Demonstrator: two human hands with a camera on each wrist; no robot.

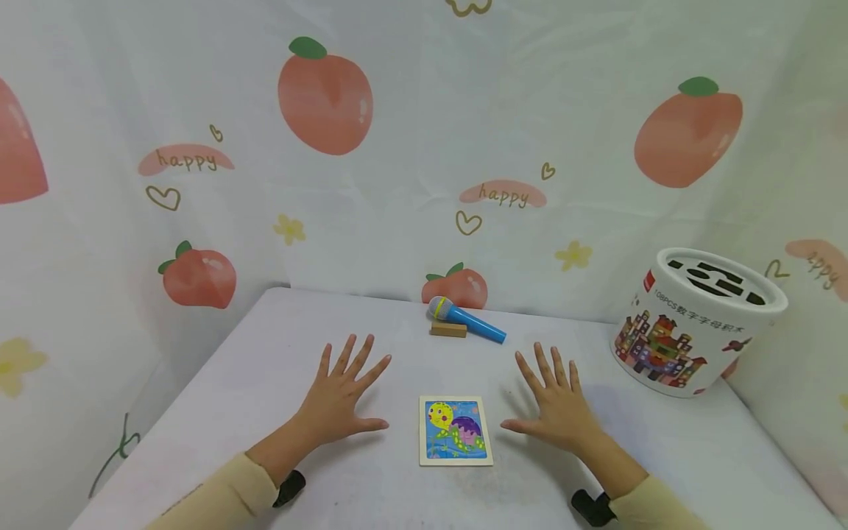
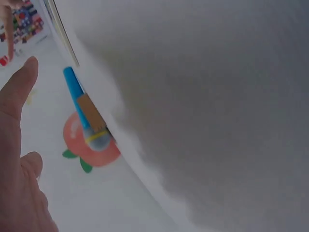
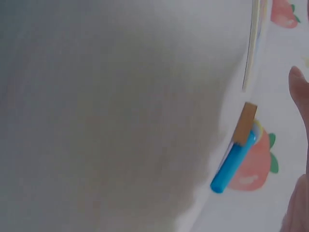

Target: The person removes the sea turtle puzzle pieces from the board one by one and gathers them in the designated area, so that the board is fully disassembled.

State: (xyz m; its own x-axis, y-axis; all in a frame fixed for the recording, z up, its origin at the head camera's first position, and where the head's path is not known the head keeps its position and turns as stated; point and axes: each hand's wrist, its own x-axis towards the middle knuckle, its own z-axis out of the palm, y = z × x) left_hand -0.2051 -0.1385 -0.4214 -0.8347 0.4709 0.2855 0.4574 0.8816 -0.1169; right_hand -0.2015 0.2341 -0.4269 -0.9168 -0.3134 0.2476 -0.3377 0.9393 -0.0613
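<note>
In the head view a square turtle picture puzzle [image 1: 456, 431] in a pale frame lies flat on the white table between the two hands. My left hand [image 1: 341, 397] is to its left, fingers spread and straight, holding nothing. On the other side my right hand [image 1: 556, 406] is spread in the same way, also holding nothing. Neither hand touches the puzzle. In the left wrist view, part of the left hand [image 2: 19, 121] shows at the left edge. The right wrist view catches only bits of the right hand [image 3: 300, 92] at its right edge.
Toward the back of the table [image 1: 371, 316] lies a blue toy microphone [image 1: 475, 322] with a grey head. A small brown wooden block [image 1: 448, 330] sits just in front of it. A white printed bucket [image 1: 695, 324] with a slotted lid stands at the right. Behind hangs a peach-patterned curtain [image 1: 411, 147].
</note>
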